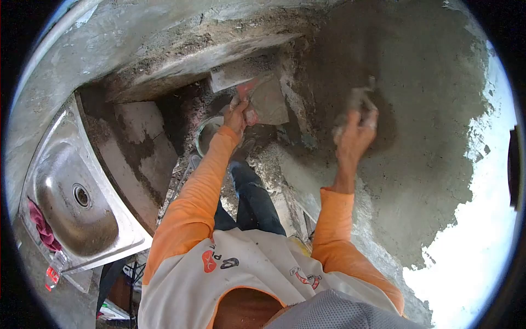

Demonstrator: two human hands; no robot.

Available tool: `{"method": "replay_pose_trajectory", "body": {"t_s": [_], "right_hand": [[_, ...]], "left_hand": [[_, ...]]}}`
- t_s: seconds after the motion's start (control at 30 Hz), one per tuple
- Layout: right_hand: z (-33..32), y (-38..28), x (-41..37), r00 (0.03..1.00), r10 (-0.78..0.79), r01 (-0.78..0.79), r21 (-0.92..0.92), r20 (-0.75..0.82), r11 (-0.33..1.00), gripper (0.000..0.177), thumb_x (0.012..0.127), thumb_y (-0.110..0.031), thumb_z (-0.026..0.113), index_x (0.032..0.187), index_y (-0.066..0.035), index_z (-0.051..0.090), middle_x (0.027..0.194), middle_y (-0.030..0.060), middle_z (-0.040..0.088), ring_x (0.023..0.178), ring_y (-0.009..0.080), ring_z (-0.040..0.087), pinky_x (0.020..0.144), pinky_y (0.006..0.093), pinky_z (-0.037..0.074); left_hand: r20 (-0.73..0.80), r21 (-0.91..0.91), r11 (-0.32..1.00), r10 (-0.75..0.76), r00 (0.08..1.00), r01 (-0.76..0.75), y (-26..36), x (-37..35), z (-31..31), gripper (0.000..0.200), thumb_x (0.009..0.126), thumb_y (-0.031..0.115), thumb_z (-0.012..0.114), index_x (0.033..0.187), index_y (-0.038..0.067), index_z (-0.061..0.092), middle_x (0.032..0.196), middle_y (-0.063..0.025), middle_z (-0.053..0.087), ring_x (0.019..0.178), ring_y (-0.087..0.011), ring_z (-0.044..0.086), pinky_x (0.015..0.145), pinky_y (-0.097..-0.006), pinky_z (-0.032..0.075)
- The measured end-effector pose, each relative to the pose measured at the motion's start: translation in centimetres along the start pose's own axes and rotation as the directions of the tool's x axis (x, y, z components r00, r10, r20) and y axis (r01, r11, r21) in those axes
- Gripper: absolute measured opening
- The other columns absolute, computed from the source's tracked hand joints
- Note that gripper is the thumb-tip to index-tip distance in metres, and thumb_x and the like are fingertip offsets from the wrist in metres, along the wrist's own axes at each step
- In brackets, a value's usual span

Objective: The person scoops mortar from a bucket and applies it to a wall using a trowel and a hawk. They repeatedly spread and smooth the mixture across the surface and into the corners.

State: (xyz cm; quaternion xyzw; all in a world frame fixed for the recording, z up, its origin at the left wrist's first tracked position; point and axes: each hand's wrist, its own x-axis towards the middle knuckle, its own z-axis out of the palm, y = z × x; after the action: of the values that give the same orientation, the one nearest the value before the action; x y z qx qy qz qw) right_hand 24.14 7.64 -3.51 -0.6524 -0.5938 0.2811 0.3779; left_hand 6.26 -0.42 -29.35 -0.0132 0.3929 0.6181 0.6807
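My left hand (235, 116) is closed on the pinkish-red edge of a flat, mortar-smeared board (270, 101). Grey mortar coats most of the board's face. Just below that hand, a round bucket (207, 136) is partly hidden by my forearm. My right hand (356, 130) is raised in front of the wet grey plaster (422, 126) on the wall, its fingers curled in a grip. Motion blurs its fingertips and whatever they hold, so the kind of tool cannot be made out.
A steel sink (76, 192) stands at the left, with a dark red cloth (44, 225) and a clear plastic bottle (55, 271) at its edge. A rough concrete ledge (203, 60) juts out at the top. Rubble lies around my feet. Bright white wall (466, 247) borders the plaster.
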Motion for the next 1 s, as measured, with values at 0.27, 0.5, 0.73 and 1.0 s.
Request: {"method": "replay_pose_trajectory", "body": {"t_s": [0.27, 0.5, 0.73, 1.0], "right_hand": [[5.8, 12.1, 4.6, 0.993, -0.075, 0.098, -0.268, 0.094, 0.958, 0.047, 0.096, -0.020, 0.059, 0.134, 0.008, 0.053, 0.105, 0.0216, 0.068, 0.098, 0.0309, 0.064, 0.091, 0.0435, 0.050], [0.1, -3.2, 3.8, 0.999, 0.003, -0.010, 0.190, 0.038, 0.982, 0.032, 0.098, -0.018, 0.062, 0.124, 0.001, 0.058, 0.091, 0.0045, 0.066, 0.067, 0.0082, 0.059, 0.055, 0.0244, 0.048], [0.8, -2.4, 2.4, 0.994, 0.054, -0.073, 0.211, 0.097, 0.975, 0.030, 0.098, -0.016, 0.060, 0.124, -0.002, 0.059, 0.091, 0.0055, 0.064, 0.067, 0.0088, 0.056, 0.054, 0.0246, 0.043], [6.1, 3.3, 6.8, 0.993, -0.048, 0.049, -0.004, 0.104, 0.999, 0.051, 0.097, -0.017, 0.058, 0.140, 0.009, 0.049, 0.105, 0.0130, 0.064, 0.080, 0.0179, 0.058, 0.075, 0.0338, 0.051]], "left_hand": [[-0.155, -0.178, 0.984, -0.029, 0.988, 0.001, 0.1, -0.6, 0.7, 0.047, 0.102, 0.016, 0.055, 0.148, 0.010, 0.047, 0.091, -0.0065, 0.066, 0.068, -0.0215, 0.066, 0.058, -0.0345, 0.055], [-0.100, -0.075, 0.996, -0.053, 0.994, 0.046, 1.3, -2.1, 1.5, 0.047, 0.102, 0.017, 0.054, 0.148, 0.010, 0.048, 0.105, -0.0067, 0.069, 0.065, -0.0153, 0.064, 0.051, -0.0287, 0.049], [-0.040, -0.112, 0.994, -0.021, 0.999, 0.016, 1.4, -1.5, 2.4, 0.054, 0.102, 0.018, 0.055, 0.154, 0.009, 0.042, 0.133, -0.0081, 0.065, 0.064, -0.0089, 0.063, 0.046, -0.0237, 0.046], [-0.019, -0.121, 0.992, -0.033, 0.999, 0.030, 1.7, -2.4, 1.6, 0.047, 0.104, 0.017, 0.052, 0.150, 0.010, 0.045, 0.115, -0.0050, 0.068, 0.077, -0.0125, 0.066, 0.060, -0.0275, 0.055]]}}
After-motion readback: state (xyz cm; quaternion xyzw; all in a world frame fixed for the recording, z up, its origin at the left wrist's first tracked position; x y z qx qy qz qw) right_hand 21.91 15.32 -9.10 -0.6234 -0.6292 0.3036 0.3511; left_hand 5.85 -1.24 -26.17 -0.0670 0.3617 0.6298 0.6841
